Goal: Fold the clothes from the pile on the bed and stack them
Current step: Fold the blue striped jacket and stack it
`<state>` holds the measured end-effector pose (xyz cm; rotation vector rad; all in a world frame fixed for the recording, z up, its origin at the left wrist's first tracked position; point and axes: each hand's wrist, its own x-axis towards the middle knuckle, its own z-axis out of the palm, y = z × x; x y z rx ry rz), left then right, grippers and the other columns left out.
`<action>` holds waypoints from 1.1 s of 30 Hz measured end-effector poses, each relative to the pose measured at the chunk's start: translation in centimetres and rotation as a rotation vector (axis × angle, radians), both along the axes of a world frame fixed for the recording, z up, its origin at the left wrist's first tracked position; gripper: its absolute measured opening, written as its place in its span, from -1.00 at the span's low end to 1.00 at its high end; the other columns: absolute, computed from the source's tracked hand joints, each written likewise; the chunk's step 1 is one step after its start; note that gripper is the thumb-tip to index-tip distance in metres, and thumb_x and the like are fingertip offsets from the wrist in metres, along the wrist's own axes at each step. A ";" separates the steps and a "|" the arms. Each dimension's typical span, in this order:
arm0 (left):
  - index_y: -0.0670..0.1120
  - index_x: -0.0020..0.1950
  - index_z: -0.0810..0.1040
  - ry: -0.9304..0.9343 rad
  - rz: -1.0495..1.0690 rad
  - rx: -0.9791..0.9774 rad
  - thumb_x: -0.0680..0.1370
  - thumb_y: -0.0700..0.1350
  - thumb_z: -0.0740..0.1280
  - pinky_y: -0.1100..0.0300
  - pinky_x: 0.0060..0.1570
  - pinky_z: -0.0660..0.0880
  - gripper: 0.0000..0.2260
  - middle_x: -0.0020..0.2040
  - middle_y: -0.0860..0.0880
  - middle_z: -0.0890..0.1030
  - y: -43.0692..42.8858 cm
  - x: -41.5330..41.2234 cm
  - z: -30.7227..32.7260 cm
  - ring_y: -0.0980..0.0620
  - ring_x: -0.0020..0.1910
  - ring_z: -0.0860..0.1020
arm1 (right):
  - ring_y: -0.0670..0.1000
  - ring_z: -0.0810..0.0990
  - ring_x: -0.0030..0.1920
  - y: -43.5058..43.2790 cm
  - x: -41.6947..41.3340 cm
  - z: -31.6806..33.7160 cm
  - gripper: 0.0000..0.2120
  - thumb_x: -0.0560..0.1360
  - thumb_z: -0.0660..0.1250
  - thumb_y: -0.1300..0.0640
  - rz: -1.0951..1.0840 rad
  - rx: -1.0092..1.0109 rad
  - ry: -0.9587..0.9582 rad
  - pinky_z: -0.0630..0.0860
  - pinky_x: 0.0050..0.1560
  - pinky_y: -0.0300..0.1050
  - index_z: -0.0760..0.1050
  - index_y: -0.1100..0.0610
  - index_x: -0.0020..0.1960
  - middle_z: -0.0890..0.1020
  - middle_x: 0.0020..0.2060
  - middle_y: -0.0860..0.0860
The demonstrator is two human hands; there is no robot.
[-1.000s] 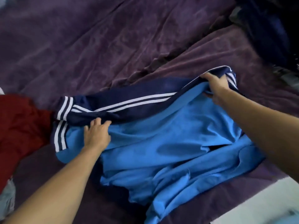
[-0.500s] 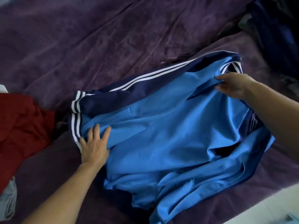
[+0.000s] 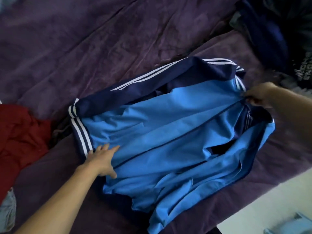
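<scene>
Head view, left to right. A red garment [image 3: 22,137] lies crumpled well left of the left hand [image 3: 101,159], on the purple bedspread [image 3: 101,48]. The left hand has its fingers straight and slightly spread, palm flat on the blue track jacket [image 3: 168,132], just beside the hem band with its white stripes. The jacket lies between the two hands, light blue body wrinkled, navy sleeve with three white stripes along its far edge. No brand name legible on it. The right hand [image 3: 260,97], blurred, has its fingers curled and pinches the jacket's fabric at the collar end, pulling it taut. Beyond the right hand sits the dark clothes pile [image 3: 270,31]. One dark item there carries white block lettering [image 3: 305,71], too blurred to read.
</scene>
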<state>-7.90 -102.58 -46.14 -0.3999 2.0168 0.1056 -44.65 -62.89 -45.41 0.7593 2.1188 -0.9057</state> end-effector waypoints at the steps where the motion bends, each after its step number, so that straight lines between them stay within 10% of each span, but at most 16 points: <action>1: 0.15 0.55 -0.04 0.060 -0.002 -0.048 0.26 0.25 0.48 -0.06 0.42 0.10 0.02 0.56 -0.07 0.05 1.2 0.9 -0.2 -0.10 0.52 0.05 | -0.14 0.44 -0.70 -0.2 0.8 -0.5 -0.78 0.47 0.39 0.33 0.011 0.076 0.009 0.37 -0.68 -0.35 0.40 0.25 -0.28 0.49 -0.67 0.05; 4: -0.05 0.45 0.35 0.542 0.059 -0.090 0.29 0.08 0.54 -0.15 0.36 0.24 -0.22 0.44 -0.22 0.32 5.6 3.1 0.1 -0.22 0.43 0.27 | 0.10 0.69 -0.17 0.3 4.1 -1.0 -0.68 0.40 0.46 0.18 0.240 0.299 0.260 0.60 -0.18 -0.08 0.56 0.23 0.12 0.66 -0.14 0.20; 7: -0.12 -0.03 0.61 0.967 0.069 -0.034 0.31 -0.11 0.47 -0.06 -0.04 0.46 -0.75 -0.02 -0.13 0.57 11.6 5.3 0.8 -0.21 -0.01 0.54 | 0.23 0.53 0.11 0.8 8.4 0.6 -0.74 0.43 0.32 0.13 0.503 0.401 0.583 0.48 0.10 0.08 0.58 0.09 0.11 0.57 0.06 0.16; 9: -0.05 -0.17 0.57 0.854 0.069 0.079 0.34 -0.05 0.49 0.02 -0.15 0.46 -0.83 -0.18 -0.04 0.54 15.5 7.0 1.1 -0.13 -0.13 0.55 | 0.22 0.45 0.14 2.3 12.0 0.9 -0.79 0.45 0.27 0.17 0.594 0.388 0.632 0.46 0.09 0.13 0.58 0.11 0.06 0.51 0.06 0.15; 12: 0.08 0.26 0.45 0.387 0.016 0.119 0.40 0.33 0.30 0.04 0.13 0.35 -0.47 0.13 0.03 0.47 20.2 10.3 0.0 -0.03 0.18 0.45 | 0.23 0.33 0.26 5.3 15.9 0.0 -0.60 0.44 0.33 0.16 0.569 0.445 0.534 0.43 0.16 0.18 0.44 0.12 0.27 0.41 0.24 0.16; 15: 0.10 0.48 0.15 0.195 0.030 0.096 0.41 0.31 0.30 0.02 0.25 0.31 -0.28 0.32 0.01 0.30 22.7 13.1 -1.7 -0.05 0.32 0.31 | 0.25 0.37 0.31 7.9 17.6 -1.9 -0.20 0.37 0.49 -0.05 0.275 0.435 0.224 0.37 0.27 0.13 0.18 0.15 0.45 0.33 0.36 0.21; 20: 0.01 0.28 0.52 0.360 0.293 0.151 0.47 -0.26 0.25 0.10 0.11 0.43 -0.60 0.17 -0.04 0.53 21.4 13.1 -2.6 -0.06 0.19 0.49 | 0.18 0.61 -0.23 10.0 19.1 -3.3 -0.85 0.40 0.36 0.20 -0.152 0.250 0.113 0.57 -0.31 -0.12 0.56 0.24 -0.07 0.63 -0.15 0.22; 23: -0.14 0.00 0.67 0.399 0.608 0.370 0.38 -0.43 0.28 0.25 -0.08 0.46 -0.68 -0.04 -0.10 0.68 16.5 10.8 -0.3 -0.01 -0.03 0.59 | 0.07 0.46 -0.58 9.9 18.0 -1.0 -0.81 0.43 0.37 0.13 -0.327 0.120 0.187 0.28 -0.71 -0.32 0.51 0.25 -0.07 0.50 -0.39 0.13; 27: -0.15 -0.07 0.62 0.424 0.983 0.434 0.41 -0.47 0.32 0.40 -0.35 0.46 -0.73 -0.18 -0.10 0.63 8.4 7.8 2.8 -0.02 -0.16 0.55 | -0.05 0.50 -0.60 6.0 13.0 2.9 -0.79 0.51 0.36 0.12 -0.363 -0.097 0.270 0.37 -0.68 -0.30 0.42 0.21 0.05 0.51 -0.27 0.13; 33: -0.16 0.25 0.53 0.673 1.138 -0.034 0.51 -0.12 0.38 0.00 0.02 0.51 -0.68 0.20 -0.20 0.56 3.4 5.8 1.8 -0.15 0.09 0.55 | 0.11 0.64 -0.24 -1.4 10.2 5.0 -0.72 0.57 0.27 -0.02 -0.097 -0.414 0.122 0.56 -0.29 -0.10 0.40 0.12 0.18 0.56 -0.08 0.11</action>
